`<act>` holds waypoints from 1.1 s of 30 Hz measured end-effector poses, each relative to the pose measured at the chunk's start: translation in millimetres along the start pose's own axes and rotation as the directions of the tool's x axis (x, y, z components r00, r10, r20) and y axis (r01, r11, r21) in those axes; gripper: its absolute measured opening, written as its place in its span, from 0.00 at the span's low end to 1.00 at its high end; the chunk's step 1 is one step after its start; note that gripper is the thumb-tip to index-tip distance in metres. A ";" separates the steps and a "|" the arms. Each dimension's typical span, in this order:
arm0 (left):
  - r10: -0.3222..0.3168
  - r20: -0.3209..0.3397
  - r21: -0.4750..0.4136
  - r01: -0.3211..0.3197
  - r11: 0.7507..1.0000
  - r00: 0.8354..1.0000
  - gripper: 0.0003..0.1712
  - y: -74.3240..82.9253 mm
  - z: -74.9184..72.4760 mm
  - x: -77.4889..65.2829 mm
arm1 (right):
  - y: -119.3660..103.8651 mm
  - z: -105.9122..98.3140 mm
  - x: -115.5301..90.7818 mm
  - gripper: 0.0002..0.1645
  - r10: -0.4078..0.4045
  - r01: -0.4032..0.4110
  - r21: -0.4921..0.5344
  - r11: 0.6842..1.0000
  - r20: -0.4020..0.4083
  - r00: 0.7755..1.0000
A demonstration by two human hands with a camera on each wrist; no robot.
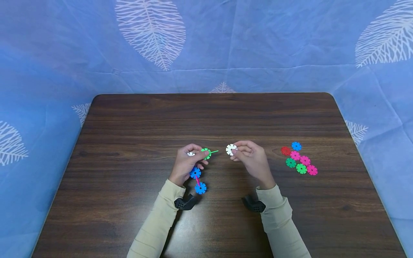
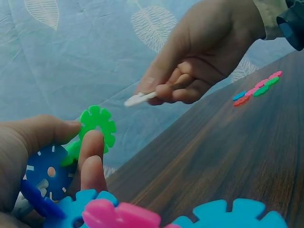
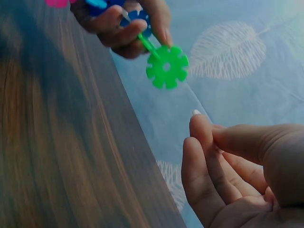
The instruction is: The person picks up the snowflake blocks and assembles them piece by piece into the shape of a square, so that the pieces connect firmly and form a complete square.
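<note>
My left hand (image 1: 184,165) holds a chain of notched plastic discs joined at their slots. At its far end, two green discs (image 3: 167,71) stand crosswise, with thumb and fingers pinching close by. Blue discs (image 1: 200,188) hang below the palm, linked by a pink disc (image 2: 121,213). A larger-looking blue disc (image 2: 51,172) shows behind the left thumb, and part of the chain is hidden in the palm. To the right, my right hand (image 1: 253,160) pinches a white notched disc (image 1: 230,148) between thumb and fingers. A small gap separates that disc from the green ones.
On the right of the dark wooden table (image 1: 129,122) lies a loose group of discs: a red disc (image 1: 285,151), a blue disc (image 1: 296,146), and several pink and green ones. A blue cloth (image 1: 206,43) with white leaf prints hangs behind the table's back edge.
</note>
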State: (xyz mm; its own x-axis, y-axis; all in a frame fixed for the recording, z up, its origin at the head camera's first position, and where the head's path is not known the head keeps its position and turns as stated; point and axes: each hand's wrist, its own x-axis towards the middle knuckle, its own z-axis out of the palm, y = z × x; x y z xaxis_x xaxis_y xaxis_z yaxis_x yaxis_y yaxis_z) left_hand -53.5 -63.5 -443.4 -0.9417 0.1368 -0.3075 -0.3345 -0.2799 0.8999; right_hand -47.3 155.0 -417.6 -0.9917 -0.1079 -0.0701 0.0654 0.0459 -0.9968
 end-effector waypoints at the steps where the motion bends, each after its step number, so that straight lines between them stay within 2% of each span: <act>1: 0.000 -0.002 0.002 0.000 1.000 1.000 0.08 0.0 -0.1 -0.1 | -0.4 2.5 0.8 0.17 0.007 -0.007 0.004 1.000 0.002 1.000; 7: 0.002 0.003 0.031 -0.002 1.000 1.000 0.07 -0.3 0.0 -0.7 | -0.3 12.6 2.6 0.17 0.037 -0.037 0.009 0.999 0.019 0.999; 18: 0.009 0.024 0.071 -0.011 0.997 1.000 0.06 -1.1 -0.4 -0.2 | -1.0 21.3 3.9 0.17 0.031 -0.031 0.012 0.999 0.056 0.998; 28: 0.006 0.029 0.090 -0.009 0.996 1.000 0.07 -0.3 -0.1 -0.5 | 3.1 25.5 3.6 0.16 0.037 -0.036 -0.057 0.998 0.015 0.999; 33: 0.021 0.036 0.092 -0.024 0.995 0.999 0.07 -0.6 0.9 -1.4 | 5.6 27.3 3.7 0.14 0.004 -0.004 -0.026 1.000 -0.003 1.000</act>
State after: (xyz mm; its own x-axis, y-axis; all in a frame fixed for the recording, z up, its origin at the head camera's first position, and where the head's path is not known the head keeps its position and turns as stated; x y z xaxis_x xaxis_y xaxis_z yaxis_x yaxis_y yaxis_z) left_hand -52.0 -62.6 -443.2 -0.9465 0.1650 -0.2774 -0.3070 -0.1942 0.9317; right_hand -47.6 127.8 -424.5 -0.9917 -0.1047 -0.0744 0.0670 0.0719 -0.9952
